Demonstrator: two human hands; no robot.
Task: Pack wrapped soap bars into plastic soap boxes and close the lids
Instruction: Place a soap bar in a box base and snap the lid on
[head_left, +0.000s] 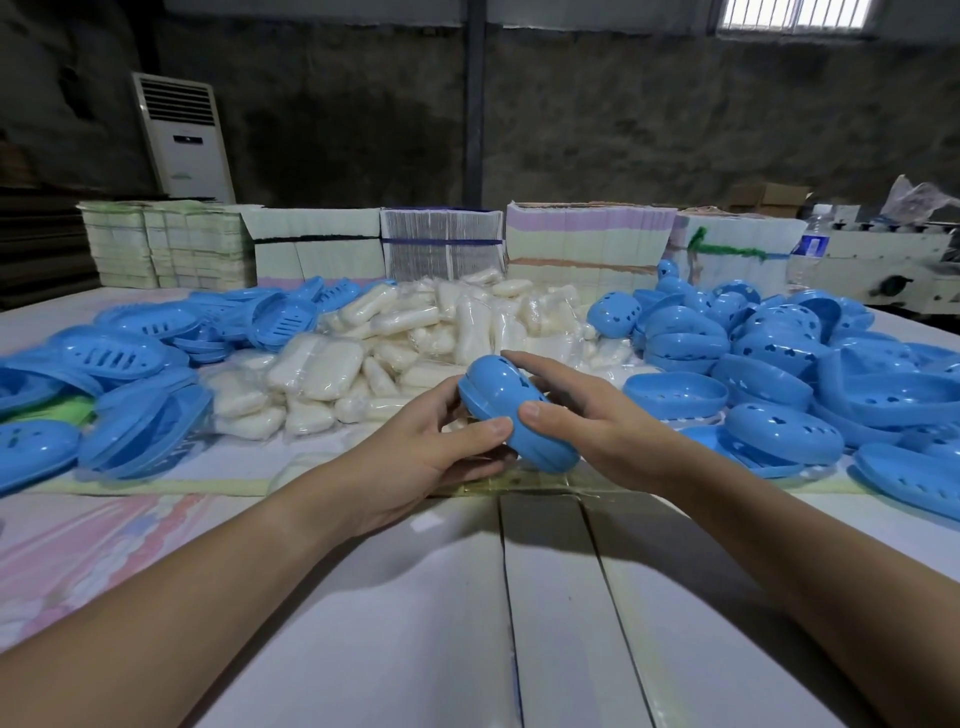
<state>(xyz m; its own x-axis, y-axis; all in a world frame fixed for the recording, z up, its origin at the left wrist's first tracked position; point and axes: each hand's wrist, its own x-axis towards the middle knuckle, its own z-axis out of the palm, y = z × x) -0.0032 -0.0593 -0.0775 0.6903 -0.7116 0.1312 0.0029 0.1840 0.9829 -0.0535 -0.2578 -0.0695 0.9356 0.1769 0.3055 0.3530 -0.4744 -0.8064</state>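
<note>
Closed blue soap box (511, 410) was held above the near table (363, 597), tilted, long axis running far-left to near-right, domed lid up. Left hand (415, 452) gripped its left end, thumb curled over. Right hand (587, 415) clasped the right side, fingers over the top. Wrapped soap bars (415, 338) were heaped just beyond.

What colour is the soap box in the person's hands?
Bright blue. The soap box, held by both hands, shows best in the head view.
</note>
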